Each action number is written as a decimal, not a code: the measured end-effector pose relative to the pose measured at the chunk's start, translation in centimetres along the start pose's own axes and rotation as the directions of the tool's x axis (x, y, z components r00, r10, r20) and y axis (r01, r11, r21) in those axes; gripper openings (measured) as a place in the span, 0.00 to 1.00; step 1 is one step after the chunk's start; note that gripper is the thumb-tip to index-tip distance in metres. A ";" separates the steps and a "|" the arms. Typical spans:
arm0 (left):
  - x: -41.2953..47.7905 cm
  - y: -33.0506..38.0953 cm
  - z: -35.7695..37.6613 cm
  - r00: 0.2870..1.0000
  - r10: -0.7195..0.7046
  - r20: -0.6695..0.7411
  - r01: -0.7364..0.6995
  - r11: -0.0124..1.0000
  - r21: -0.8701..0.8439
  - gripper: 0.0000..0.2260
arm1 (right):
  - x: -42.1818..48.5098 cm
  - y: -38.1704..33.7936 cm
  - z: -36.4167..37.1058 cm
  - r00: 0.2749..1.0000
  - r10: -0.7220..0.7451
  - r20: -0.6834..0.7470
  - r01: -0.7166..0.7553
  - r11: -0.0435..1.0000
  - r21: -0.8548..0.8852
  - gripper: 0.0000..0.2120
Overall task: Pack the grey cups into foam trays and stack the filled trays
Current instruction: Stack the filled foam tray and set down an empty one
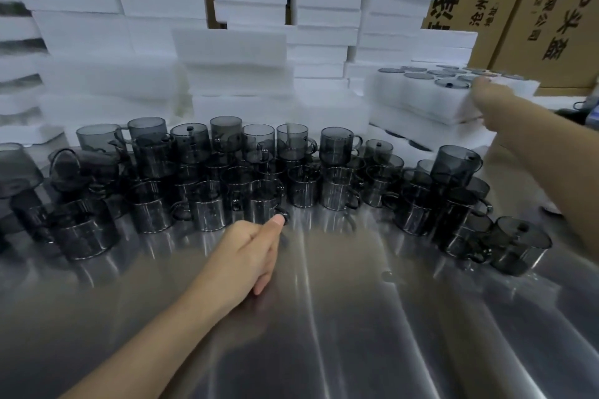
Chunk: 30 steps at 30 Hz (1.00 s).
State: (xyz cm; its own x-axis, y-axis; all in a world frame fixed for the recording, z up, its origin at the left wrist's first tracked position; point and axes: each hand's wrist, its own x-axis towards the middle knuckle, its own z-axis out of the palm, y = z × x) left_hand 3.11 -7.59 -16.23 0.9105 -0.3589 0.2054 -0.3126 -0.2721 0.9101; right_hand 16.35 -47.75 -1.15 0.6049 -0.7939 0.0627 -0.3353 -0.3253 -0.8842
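Smoky translucent grey glass cups [337,146]; plain white foam trays [227,48]; shiny silver steel worktop [356,317]; brown black-lettered cardboard boxes [534,10].

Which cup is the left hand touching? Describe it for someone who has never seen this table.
On the steel table, find the crowd of grey cups across the middle. In its front row, near the centre, stands the cup; it alone has the thumb tip of the left hand at its handle.

cups [259,178]: band across the mid tabletop [340,317], left to right, with lots sitting two high
foam trays [227,52]: stacks right behind the cups
filled tray [405,91]: on top of the rear-right stack
boxes [534,10]: far right, behind the trays
left hand [246,256]: front of the cups, thumb on one handle
right hand [489,97]: at the filled tray's near edge
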 end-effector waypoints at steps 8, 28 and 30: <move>-0.1 0.4 0.1 0.998 -0.023 -0.056 0.024 1.000 0.017 0.30 | -8.9 -4.4 6.5 0.453 -0.858 0.243 0.891 0.445 -0.090 0.20; -0.1 0.5 -0.1 0.995 0.030 -0.099 -0.023 0.997 0.076 0.28 | -12.0 -6.8 10.9 0.648 -0.682 0.339 0.756 0.632 -0.171 0.15; -0.1 0.6 -0.1 0.993 0.043 -0.112 -0.038 0.998 0.043 0.27 | -14.3 -7.7 8.2 0.604 -0.753 0.260 0.797 0.569 -0.204 0.15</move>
State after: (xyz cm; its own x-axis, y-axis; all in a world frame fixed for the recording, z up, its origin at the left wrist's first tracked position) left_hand 2.83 -7.61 -15.63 0.9208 -0.2683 0.2832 -0.3585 -0.2959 0.8854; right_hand 16.21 -29.73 1.00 0.8060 -0.1008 0.5833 0.1441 -0.9223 -0.3585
